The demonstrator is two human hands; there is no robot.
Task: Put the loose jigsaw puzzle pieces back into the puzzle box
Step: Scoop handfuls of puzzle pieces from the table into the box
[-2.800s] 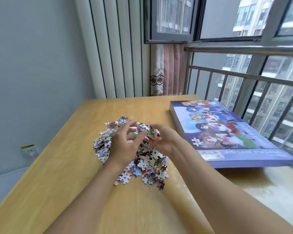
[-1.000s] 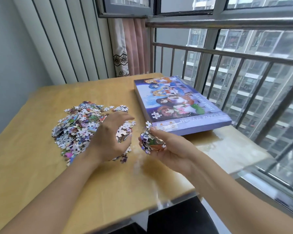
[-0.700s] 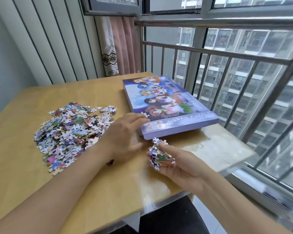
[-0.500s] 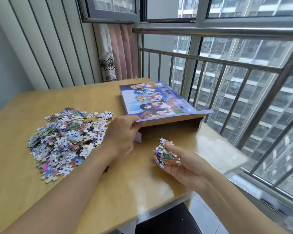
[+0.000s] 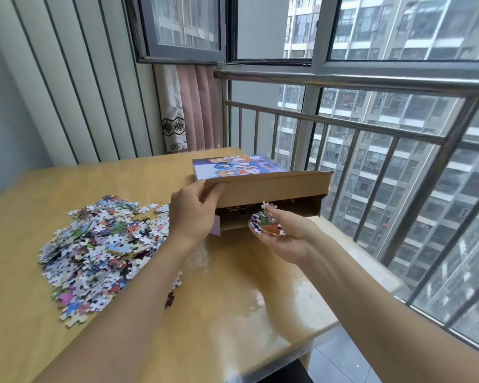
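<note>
No writing can be read anywhere from here. The raised lid of the puzzle box point(image 5: 241, 167) shows only cartoon figures on blue, its lettering turned away and out of sight. The loose puzzle pieces point(image 5: 103, 244) on the left carry scraps of colour, no legible letters or numbers.

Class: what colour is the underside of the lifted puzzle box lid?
Plain cardboard brown lid; the head view shows it.
</note>
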